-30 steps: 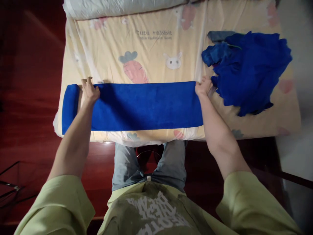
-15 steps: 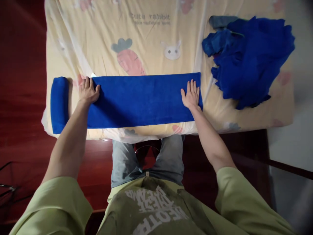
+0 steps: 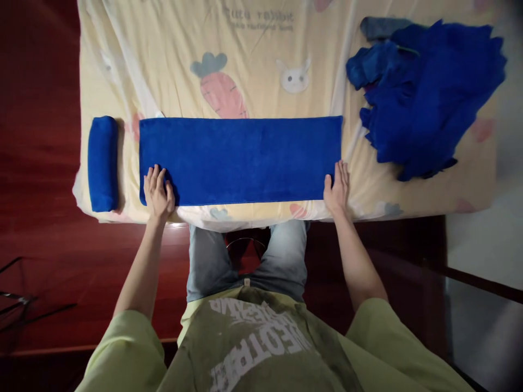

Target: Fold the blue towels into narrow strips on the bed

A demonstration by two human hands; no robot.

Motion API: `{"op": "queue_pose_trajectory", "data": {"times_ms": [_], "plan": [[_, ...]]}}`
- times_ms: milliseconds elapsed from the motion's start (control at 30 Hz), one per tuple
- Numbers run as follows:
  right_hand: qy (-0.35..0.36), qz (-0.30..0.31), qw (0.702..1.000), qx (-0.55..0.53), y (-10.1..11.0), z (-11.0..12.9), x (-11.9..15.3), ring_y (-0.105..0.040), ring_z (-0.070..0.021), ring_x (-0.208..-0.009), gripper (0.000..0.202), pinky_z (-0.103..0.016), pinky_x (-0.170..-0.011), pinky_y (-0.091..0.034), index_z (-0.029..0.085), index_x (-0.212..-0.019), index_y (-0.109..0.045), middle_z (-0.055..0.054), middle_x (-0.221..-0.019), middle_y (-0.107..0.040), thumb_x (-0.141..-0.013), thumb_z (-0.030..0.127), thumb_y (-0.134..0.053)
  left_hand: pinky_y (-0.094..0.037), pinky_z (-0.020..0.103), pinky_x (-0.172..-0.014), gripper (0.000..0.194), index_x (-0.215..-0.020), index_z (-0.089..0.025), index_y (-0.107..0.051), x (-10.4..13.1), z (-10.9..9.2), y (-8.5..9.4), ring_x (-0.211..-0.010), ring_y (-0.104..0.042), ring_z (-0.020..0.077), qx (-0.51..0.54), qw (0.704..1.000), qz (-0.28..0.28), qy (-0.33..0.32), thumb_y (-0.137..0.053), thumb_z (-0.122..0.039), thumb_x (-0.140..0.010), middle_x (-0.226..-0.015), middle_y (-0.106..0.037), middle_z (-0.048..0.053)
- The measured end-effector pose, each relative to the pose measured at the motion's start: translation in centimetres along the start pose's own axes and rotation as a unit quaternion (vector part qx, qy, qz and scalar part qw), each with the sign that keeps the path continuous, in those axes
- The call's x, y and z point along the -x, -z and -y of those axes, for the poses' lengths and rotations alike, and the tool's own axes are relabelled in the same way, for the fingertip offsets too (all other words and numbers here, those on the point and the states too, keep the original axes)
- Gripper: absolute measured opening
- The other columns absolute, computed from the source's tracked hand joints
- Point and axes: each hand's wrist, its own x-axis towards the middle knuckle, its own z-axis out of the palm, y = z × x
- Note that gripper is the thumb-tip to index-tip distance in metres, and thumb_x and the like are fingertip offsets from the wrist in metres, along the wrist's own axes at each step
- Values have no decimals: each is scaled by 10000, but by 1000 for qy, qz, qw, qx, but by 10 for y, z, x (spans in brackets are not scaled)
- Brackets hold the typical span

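Blue cloth (image 3: 245, 158) partly under both hands (image 3: 158, 191) (image 3: 337, 189)

A pale yellow sheet (image 3: 253, 49) bears a pink carrot print (image 3: 224, 93), a white rabbit face (image 3: 294, 80) and, farther up, blurred grey lettering (image 3: 259, 20). Dark red floor (image 3: 41, 179) lies left, with thin black rods (image 3: 22, 299) lower down. A dark bar (image 3: 486, 282) slants across the pale wall (image 3: 476, 234) at right.
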Motion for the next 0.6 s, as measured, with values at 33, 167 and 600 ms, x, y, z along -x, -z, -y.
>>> {"op": "queue_pose_trajectory", "data": {"times_ms": [33, 167, 600], "plan": [[-6, 6, 1000, 5, 1, -1, 3, -177, -268, -1641, 650, -593, -1323, -175, 143, -1669, -255, -149, -1737, -266, -1079, 415, -236, -104, 561, -1332, 587, -1603, -186, -398, 1, 2, 0, -1629, -180, 274, -1, 1000, -11, 8, -280, -384, -1064, -1722, -305, 114], [-5, 62, 998, 31, 13, 7, 2, -113, -275, -1652, 684, -597, -1327, -106, 82, -1664, -221, -178, -1755, -177, -1068, 410, -280, -114, 597, -1317, 595, -1607, -174, -386, -2, 1, -1, -1628, -172, 303, -7, 999, -47, 18, -326, -359, -1045, -1723, -289, 144], [-211, 122, 850, -467, -54, 197, 232, -454, -310, -1505, 451, -559, -1237, -385, 466, -1342, -527, 145, -1435, -640, -908, 428, -409, -548, 550, -1032, 367, -1145, -319, -726, 166, -152, -64, -1168, -643, 341, 171, 940, 208, -211, -441, -233, -931, -1193, -676, 165]]}}
